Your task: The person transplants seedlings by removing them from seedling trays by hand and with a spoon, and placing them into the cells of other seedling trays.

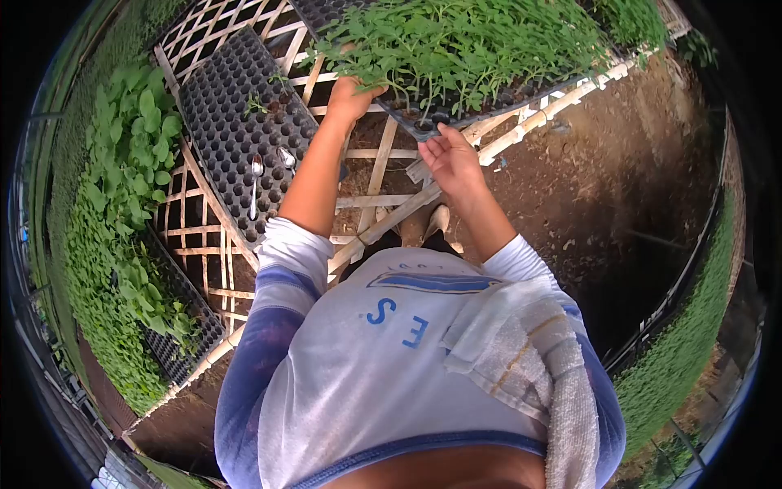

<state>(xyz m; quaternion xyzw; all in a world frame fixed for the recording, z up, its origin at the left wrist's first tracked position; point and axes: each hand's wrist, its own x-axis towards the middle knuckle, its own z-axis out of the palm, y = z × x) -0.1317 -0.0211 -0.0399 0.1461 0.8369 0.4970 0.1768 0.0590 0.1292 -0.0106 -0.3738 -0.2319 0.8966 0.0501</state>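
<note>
A black seedling tray (428, 126) full of leafy green seedlings (481, 49) lies on the slatted bench ahead of me. My left hand (352, 99) grips its left side, the fingers partly hidden under leaves. At the near corner my right hand (453, 163) holds the tray's edge, thumb on top and fingers below. Left of my left forearm is a mostly bare black cell tray (228, 106) with a few small seedlings (257, 104) on it. Two spoons, one spoon (256, 183) and another spoon (286, 159), rest on that tray.
The bench (375, 175) is a lattice of pale slats with open gaps. Broad-leaved plants (134, 138) stand along the left, beside another dark tray (175, 359). Brown soil (619, 155) lies to the right, with a long bed of green seedlings (684, 342) beyond. A towel (521, 342) hangs over my chest.
</note>
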